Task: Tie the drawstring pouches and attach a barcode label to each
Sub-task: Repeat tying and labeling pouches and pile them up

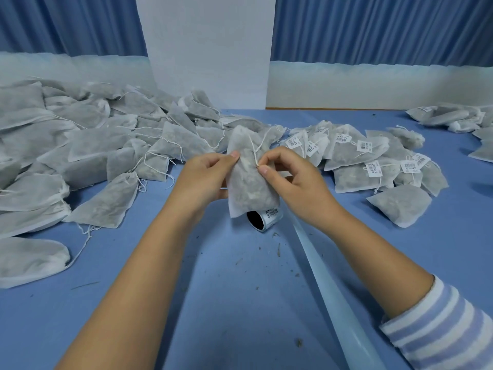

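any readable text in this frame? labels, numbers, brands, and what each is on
No text can be quoted; all of it is too small or blurred.
White barcode labels on the grey mesh drawstring pouches piled at right: bars and a line of characters show, unreadable.
Label strip on the shiny roll with the dark core, below the pouch held in both hands: a barcode with small print above it, unreadable.
Unlabelled pouches at left: no text.

Held pouch [249, 177] sitting centre, between left hand [205, 177] and right hand [290, 177]. Label roll [264, 218] lying at 6 o'clock beneath. Unlabelled pile [80, 156] spreading toward 9; labelled pile [373, 161] lying toward 3, on table [240, 303].
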The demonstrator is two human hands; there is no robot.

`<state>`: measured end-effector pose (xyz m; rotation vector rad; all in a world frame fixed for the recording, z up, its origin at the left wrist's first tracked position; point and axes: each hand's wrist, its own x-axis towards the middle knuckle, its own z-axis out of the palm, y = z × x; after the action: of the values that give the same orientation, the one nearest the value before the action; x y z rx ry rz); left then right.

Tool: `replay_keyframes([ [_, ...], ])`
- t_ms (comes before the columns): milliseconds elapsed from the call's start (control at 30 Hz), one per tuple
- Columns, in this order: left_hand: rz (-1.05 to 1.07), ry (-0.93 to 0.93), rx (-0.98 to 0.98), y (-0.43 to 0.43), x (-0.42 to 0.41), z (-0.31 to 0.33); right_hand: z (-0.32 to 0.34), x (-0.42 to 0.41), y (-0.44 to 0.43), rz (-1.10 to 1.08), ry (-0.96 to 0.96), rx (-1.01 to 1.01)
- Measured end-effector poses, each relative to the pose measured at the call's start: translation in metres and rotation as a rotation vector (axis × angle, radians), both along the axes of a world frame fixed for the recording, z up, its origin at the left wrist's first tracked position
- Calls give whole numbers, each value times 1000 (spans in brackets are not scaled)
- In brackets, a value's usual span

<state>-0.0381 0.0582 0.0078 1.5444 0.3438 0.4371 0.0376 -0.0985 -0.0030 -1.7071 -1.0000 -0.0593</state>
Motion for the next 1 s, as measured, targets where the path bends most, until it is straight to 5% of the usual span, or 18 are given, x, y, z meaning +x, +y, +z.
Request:
replay_keyframes([
  [200,-32,12,24,-5,-4,2,-4,0,0,-10,-89,-56],
  [400,27,138,13,4,-1,-1,2,10,-7,12,122,-69],
  [567,78,200,-32,20,1,-4,2,25,-21,-112,431,-514],
  [667,61,243,-44,23,1,-4,3,26,-24,-37,540,-614],
  [833,-23,288,-64,24,2,-8,-6,26,-19,56,542,-553],
  [1000,-176,275,-178,24,6,-15,-19,31,-13,24,547,-283],
])
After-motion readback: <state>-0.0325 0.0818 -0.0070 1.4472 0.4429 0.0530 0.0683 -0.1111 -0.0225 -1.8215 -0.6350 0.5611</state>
